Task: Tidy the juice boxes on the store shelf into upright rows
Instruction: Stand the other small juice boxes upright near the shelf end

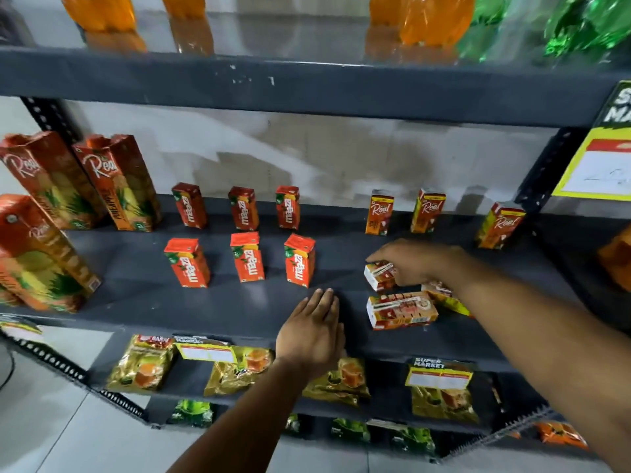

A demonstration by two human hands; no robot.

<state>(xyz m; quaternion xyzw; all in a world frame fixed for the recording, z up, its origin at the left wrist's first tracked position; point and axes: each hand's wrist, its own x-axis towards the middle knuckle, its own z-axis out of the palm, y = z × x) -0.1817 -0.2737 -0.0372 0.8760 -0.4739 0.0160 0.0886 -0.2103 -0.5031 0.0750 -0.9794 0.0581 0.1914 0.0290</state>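
On the dark shelf (143,295) several small red Maaza juice boxes stand upright in two rows, such as the front middle one (247,256). Three small Real boxes stand upright at the back right, one being the box (379,212). At the front right, small Real boxes lie flat: one (401,309) near the shelf edge, another (444,295) partly hidden under my right forearm. My right hand (415,262) is closed over a third lying box (378,276). My left hand (312,332) rests flat, fingers together, on the shelf's front edge and holds nothing.
Tall Real pineapple cartons (117,180) stand at the shelf's left end. Orange and green bottles (433,18) fill the shelf above. Gold pouches (143,363) and yellow price tags (438,373) hang on the shelf below. A yellow sign (601,165) sits at the right post.
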